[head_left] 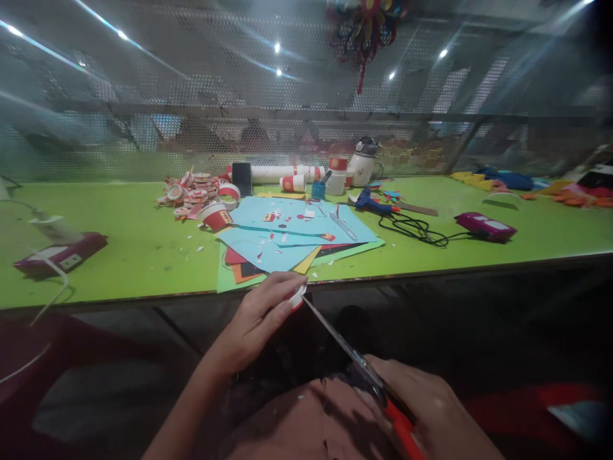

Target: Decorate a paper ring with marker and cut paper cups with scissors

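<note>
My left hand (265,313) is closed on a small red and white paper piece (297,298), held just off the front edge of the green table (143,255). Red-handled scissors (357,359) are in my right hand (416,396), its fingers wrapped round the handles. The long blades point up and left, and their tips meet the paper piece. Beyond my hands lie light blue sheets (297,223) with paper scraps on them, over sheets of other colours.
Behind the sheets are paper cups (292,184), a pile of cut cup rings (191,191) and a flask (363,167). A blue glue gun (373,202) with a black cord lies right. Purple power strips (486,227) sit at both sides.
</note>
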`<move>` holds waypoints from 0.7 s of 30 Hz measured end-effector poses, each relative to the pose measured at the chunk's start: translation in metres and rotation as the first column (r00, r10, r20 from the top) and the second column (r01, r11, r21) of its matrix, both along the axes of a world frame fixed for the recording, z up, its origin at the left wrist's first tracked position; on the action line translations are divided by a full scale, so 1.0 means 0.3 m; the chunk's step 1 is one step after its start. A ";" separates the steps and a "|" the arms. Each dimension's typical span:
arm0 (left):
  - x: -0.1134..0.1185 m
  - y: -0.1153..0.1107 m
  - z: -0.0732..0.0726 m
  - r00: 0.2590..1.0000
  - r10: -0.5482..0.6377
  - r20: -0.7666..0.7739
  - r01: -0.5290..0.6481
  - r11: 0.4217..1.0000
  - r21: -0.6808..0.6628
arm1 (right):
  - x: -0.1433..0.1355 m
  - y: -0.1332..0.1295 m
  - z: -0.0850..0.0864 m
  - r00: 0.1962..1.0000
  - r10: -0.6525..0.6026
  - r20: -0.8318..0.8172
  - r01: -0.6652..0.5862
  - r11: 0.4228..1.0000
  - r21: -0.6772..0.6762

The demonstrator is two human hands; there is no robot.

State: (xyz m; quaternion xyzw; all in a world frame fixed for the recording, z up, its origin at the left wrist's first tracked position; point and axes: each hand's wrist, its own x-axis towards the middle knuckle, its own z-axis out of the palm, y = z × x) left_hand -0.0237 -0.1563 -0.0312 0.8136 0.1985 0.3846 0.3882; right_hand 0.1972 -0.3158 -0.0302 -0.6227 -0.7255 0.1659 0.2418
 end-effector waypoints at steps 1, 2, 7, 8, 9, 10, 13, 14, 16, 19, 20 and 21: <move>-0.001 -0.002 0.001 1.000 0.008 -0.006 -0.008 1.000 0.006 | 0.001 0.001 0.000 1.000 0.009 0.000 -0.009 1.000 0.003; -0.002 -0.003 0.002 1.000 0.012 -0.011 -0.012 1.000 0.008 | 0.002 0.002 -0.001 1.000 0.018 -0.005 -0.018 1.000 0.005; -0.001 0.000 -0.013 0.999 -0.037 0.020 0.039 0.995 -0.092 | -0.009 0.007 0.001 0.995 0.023 -0.094 -0.027 0.999 -0.038; -0.001 0.002 -0.019 0.998 -0.050 0.030 0.053 0.991 -0.119 | -0.013 0.009 0.005 0.992 0.013 -0.125 -0.020 0.998 -0.054; -0.002 0.004 -0.026 0.998 -0.057 0.041 0.062 0.988 -0.143 | -0.017 0.011 0.010 0.986 0.006 -0.165 -0.019 0.997 -0.076; -0.003 0.005 -0.032 0.997 -0.062 0.048 0.069 0.984 -0.164 | -0.019 0.013 0.018 0.977 0.002 -0.215 -0.025 0.994 -0.102; -0.012 0.006 -0.048 0.995 -0.072 0.065 0.085 0.970 -0.228 | -0.013 0.021 0.042 0.913 -0.048 -0.406 -0.044 0.976 -0.214; -0.016 0.005 -0.052 0.994 -0.079 0.077 0.096 0.962 -0.256 | -0.006 0.023 0.048 0.884 -0.086 -0.459 -0.042 0.964 -0.261; -0.025 0.006 -0.060 0.989 -0.098 0.115 0.130 0.940 -0.315 | 0.012 0.024 0.051 0.841 -0.171 -0.513 -0.004 0.946 -0.323; -0.029 0.010 -0.069 0.972 -0.127 0.199 0.200 0.891 -0.407 | 0.035 0.014 0.034 0.848 -0.168 -0.503 0.021 0.958 -0.284; -0.026 0.013 -0.072 0.963 -0.136 0.234 0.228 0.873 -0.431 | 0.037 0.007 0.025 0.857 -0.135 -0.498 0.007 0.968 -0.250; -0.022 0.015 -0.073 0.951 -0.141 0.275 0.256 0.857 -0.447 | 0.036 0.000 0.017 0.862 -0.103 -0.496 -0.010 0.976 -0.219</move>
